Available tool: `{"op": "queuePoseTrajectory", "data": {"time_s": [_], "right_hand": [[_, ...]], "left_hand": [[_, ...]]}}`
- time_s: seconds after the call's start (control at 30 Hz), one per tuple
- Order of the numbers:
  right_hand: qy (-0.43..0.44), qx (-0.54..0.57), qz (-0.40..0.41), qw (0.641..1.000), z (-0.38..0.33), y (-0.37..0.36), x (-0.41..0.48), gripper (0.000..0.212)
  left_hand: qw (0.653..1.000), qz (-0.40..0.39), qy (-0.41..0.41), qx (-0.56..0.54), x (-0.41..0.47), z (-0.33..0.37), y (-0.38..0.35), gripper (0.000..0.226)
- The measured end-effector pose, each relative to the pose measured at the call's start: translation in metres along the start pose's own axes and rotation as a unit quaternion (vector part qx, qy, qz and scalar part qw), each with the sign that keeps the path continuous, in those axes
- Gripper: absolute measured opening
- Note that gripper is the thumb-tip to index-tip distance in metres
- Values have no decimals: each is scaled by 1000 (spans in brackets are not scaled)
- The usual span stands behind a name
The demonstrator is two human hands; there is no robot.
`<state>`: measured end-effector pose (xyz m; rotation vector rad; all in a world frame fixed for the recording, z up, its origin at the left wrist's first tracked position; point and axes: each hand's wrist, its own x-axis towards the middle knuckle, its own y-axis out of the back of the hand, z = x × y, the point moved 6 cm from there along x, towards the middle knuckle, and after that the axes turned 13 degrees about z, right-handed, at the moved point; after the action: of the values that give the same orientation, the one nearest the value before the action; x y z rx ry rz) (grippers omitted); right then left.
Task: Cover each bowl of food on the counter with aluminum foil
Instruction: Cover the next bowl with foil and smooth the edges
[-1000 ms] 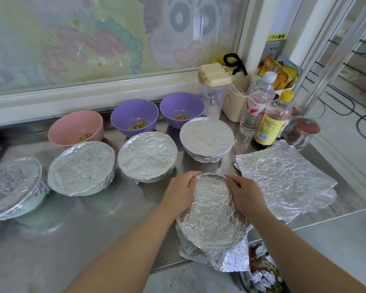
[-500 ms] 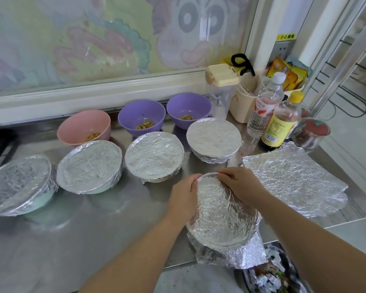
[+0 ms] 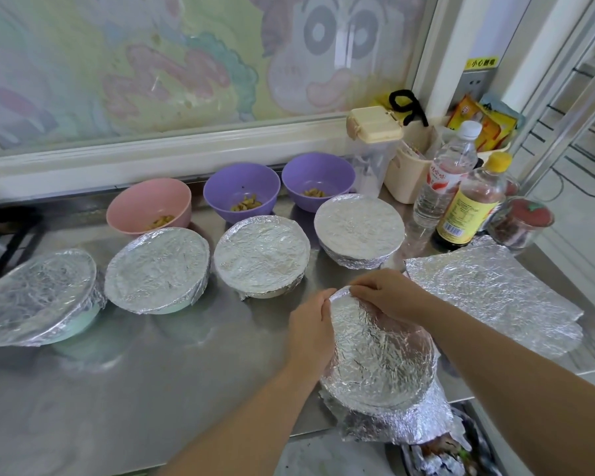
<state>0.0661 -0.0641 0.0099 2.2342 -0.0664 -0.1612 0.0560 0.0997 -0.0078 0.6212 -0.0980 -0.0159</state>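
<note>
A foil-wrapped bowl [image 3: 380,362] stands at the counter's front edge, with loose foil hanging below its near side. My left hand [image 3: 310,328] grips its left rim. My right hand [image 3: 389,295] lies over the far rim, fingers curled and pinching the foil there. Behind stand several foil-covered bowls [image 3: 260,257] in a row. Uncovered at the back are a pink bowl [image 3: 148,207] and two purple bowls [image 3: 241,192], [image 3: 318,178], each holding a little food. Spare foil sheets [image 3: 495,292] lie to the right.
Two bottles [image 3: 468,204], a red-lidded jar [image 3: 519,223], a cream container and a lidded clear jug [image 3: 373,142] crowd the back right. The steel counter [image 3: 134,389] ends just below the near bowl, above a bin with scraps [image 3: 440,455].
My right hand has slid from the bowl's right side round to its far rim. My left hand stays on the left rim.
</note>
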Motion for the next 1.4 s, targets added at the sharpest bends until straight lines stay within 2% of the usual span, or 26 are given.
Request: {"op": "queuePoseTrajectory", "data": {"time_s": [0.07, 0.17, 0.23, 0.37, 0.43, 0.5, 0.57, 0.67, 0.77, 0.93, 1.07, 1.23, 1.33, 1.4], "right_hand": [[7, -18, 1, 1000, -1, -4, 3, 36], [28, -53, -4, 998, -6, -7, 4, 18], [18, -29, 19, 999, -12, -2, 2, 24], [-68, 88, 191, 975, -2, 30, -14, 36], [-125, 124, 245, 953, 11, 35, -33, 37], [-162, 132, 258, 943, 16, 29, -50, 40], [-178, 131, 247, 944, 15, 18, -59, 41], [-180, 102, 250, 946, 16, 12, -60, 41], [-192, 95, 252, 944, 24, 12, -57, 33], [-198, 120, 210, 950, 32, 12, -50, 23], [-226, 164, 191, 941, 44, 10, -43, 21], [-193, 131, 188, 954, 43, 10, -39, 19], [-176, 117, 210, 955, 36, 19, -43, 30], [-190, 133, 260, 937, 32, 26, -58, 37]], "left_hand": [[1000, 5, 6, -6, -1, -3, 0, 35], [999, 30, 26, -16, -5, -5, 3, 37], [996, 67, 59, -26, -9, -6, 9, 36], [971, 114, 185, -94, -28, -12, 14, 38], [966, 118, 210, -94, -36, -11, 14, 41], [975, 129, 173, -46, -30, -5, 22, 43], [989, 107, 95, -41, -13, 5, 24, 43], [999, -18, 1, -46, 12, 16, 10, 44], [995, -95, -20, -30, 25, 13, -1, 40], [998, -52, 11, -33, 27, -3, -2, 36], [997, -49, 40, -54, 23, -8, -6, 36], [994, -59, 66, -65, 19, -8, -5, 36], [997, -56, 46, -18, 16, -5, 3, 36], [999, -33, 10, 20, 20, -2, 8, 37]]}}
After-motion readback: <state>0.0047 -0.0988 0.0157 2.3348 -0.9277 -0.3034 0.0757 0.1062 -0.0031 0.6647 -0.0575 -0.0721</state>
